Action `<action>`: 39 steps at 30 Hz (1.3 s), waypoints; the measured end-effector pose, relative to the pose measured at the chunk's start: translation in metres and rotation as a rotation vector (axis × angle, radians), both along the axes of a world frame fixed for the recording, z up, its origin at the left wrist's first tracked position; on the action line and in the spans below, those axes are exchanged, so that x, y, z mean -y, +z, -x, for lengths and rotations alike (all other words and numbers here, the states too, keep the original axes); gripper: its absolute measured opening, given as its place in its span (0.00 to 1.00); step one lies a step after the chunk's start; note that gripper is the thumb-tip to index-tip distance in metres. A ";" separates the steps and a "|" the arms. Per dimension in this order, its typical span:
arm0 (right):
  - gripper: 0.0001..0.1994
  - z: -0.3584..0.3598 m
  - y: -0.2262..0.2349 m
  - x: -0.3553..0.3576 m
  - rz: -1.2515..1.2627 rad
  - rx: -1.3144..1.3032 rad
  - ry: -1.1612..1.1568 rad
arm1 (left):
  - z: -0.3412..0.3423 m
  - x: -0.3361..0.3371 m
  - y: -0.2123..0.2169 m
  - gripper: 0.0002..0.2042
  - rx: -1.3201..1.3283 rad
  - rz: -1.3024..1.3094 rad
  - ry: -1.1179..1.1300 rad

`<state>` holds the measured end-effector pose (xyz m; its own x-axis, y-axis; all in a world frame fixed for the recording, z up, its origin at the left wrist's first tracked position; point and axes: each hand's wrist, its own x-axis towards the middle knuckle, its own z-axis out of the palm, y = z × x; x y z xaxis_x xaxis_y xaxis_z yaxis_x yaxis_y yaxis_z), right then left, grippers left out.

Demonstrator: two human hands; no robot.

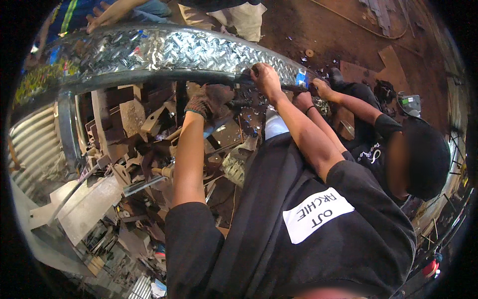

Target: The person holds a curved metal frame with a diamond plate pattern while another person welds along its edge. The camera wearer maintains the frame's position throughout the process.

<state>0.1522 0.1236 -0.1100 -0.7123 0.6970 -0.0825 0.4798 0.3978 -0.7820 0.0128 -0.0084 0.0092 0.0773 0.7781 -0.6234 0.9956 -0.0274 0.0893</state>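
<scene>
A long sheet of shiny diamond-pattern metal plate (164, 50) lies across the top, with a dark steel rail (149, 77) along its near edge. My right hand (265, 79), bare, is closed around a dark bar-like tool (291, 88) lying on that rail; a small blue piece (301, 78) sits at the tool's far end. My left hand (209, 99) wears a worn brown work glove and is curled just under the rail; what it holds is hidden. A co-worker's two hands (322, 89) reach to the same spot from the right.
Below the plate lies a heap of rusty steel offcuts and brackets (134, 134), with grey sheet pieces (84, 204) lower left and corrugated sheet (30, 144) at the far left. Another person's hand (102, 17) rests on the plate's far side. Beyond is a dirt floor (323, 25).
</scene>
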 end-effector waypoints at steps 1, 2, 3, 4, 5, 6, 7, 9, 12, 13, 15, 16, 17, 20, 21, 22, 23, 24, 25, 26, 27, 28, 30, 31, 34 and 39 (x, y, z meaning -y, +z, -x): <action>0.10 0.001 0.000 0.000 -0.026 0.007 0.016 | 0.000 0.000 0.001 0.16 -0.001 -0.003 0.002; 0.10 0.002 -0.001 0.000 -0.015 0.027 0.034 | -0.001 0.001 0.002 0.16 0.000 -0.001 0.001; 0.10 0.003 -0.002 -0.001 -0.013 0.023 0.053 | -0.002 0.001 0.002 0.16 0.001 -0.001 0.001; 0.10 0.004 -0.003 -0.002 -0.012 0.020 0.071 | -0.002 0.001 0.003 0.16 0.000 -0.003 0.003; 0.10 0.005 -0.003 -0.003 -0.031 0.002 0.093 | -0.002 0.000 0.003 0.16 -0.002 -0.005 -0.002; 0.10 0.006 -0.004 -0.004 -0.050 -0.015 0.116 | -0.002 -0.001 0.003 0.16 0.000 -0.004 -0.002; 0.10 0.007 -0.003 -0.005 -0.050 0.021 0.138 | -0.001 0.000 0.002 0.16 -0.003 -0.004 -0.002; 0.11 0.010 -0.002 -0.008 0.087 -0.025 0.108 | 0.001 -0.003 0.001 0.16 -0.010 -0.006 -0.004; 0.12 0.001 0.003 -0.008 0.266 -0.064 -0.034 | 0.004 -0.001 0.000 0.16 -0.011 0.000 0.009; 0.12 -0.004 0.004 -0.010 0.308 -0.094 -0.098 | 0.005 -0.001 0.001 0.16 -0.015 0.002 0.010; 0.12 -0.012 0.004 -0.011 0.357 -0.085 -0.163 | 0.005 0.000 0.000 0.16 -0.013 0.009 0.009; 0.12 -0.015 0.003 -0.013 0.349 -0.068 -0.161 | 0.005 -0.001 0.000 0.16 -0.013 0.009 0.010; 0.12 -0.016 0.001 -0.014 0.344 -0.027 -0.169 | 0.006 -0.001 0.000 0.16 -0.012 0.011 0.008; 0.11 -0.011 -0.003 -0.008 0.262 -0.146 -0.109 | 0.005 -0.004 0.003 0.16 -0.012 0.018 0.005; 0.11 -0.007 -0.004 -0.006 0.208 -0.167 -0.081 | 0.004 -0.005 0.004 0.17 -0.010 0.021 0.006; 0.11 -0.005 -0.005 -0.005 0.157 -0.189 -0.060 | 0.003 -0.006 0.005 0.17 -0.007 0.026 0.006; 0.11 -0.003 -0.005 -0.003 0.112 -0.163 -0.064 | 0.002 -0.007 0.007 0.17 -0.007 0.032 0.006; 0.11 -0.001 -0.005 -0.002 0.054 -0.157 -0.064 | 0.001 -0.008 0.009 0.17 -0.007 0.037 0.009; 0.10 0.001 -0.005 -0.001 0.010 -0.117 -0.069 | 0.000 -0.009 0.010 0.17 -0.005 0.045 0.010; 0.10 0.002 -0.005 0.000 -0.010 -0.149 -0.066 | -0.001 -0.010 0.010 0.17 -0.006 0.054 0.013; 0.10 0.003 -0.004 0.001 -0.015 -0.147 -0.071 | -0.001 -0.010 0.010 0.17 -0.005 0.060 0.020; 0.10 0.003 -0.004 0.001 -0.013 -0.137 -0.068 | -0.002 -0.011 0.009 0.17 0.004 0.064 0.027; 0.10 0.005 -0.005 0.001 -0.044 -0.134 -0.069 | -0.001 -0.009 0.005 0.17 0.023 0.054 0.037; 0.10 0.006 -0.006 0.001 -0.068 -0.143 -0.072 | 0.000 -0.008 0.002 0.18 0.043 0.051 0.047; 0.11 0.009 -0.010 0.000 -0.080 -0.143 -0.059 | 0.006 -0.001 -0.008 0.16 0.083 -0.071 0.010; 0.11 0.009 -0.015 -0.007 0.004 -0.127 -0.091 | 0.013 0.007 -0.018 0.15 0.123 -0.206 -0.024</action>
<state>0.1436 0.1302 -0.1248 -0.6512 0.7589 0.0015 0.4108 0.3541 -0.8401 -0.0001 -0.0155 -0.0088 0.1630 0.8850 -0.4361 0.9764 -0.0813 0.2000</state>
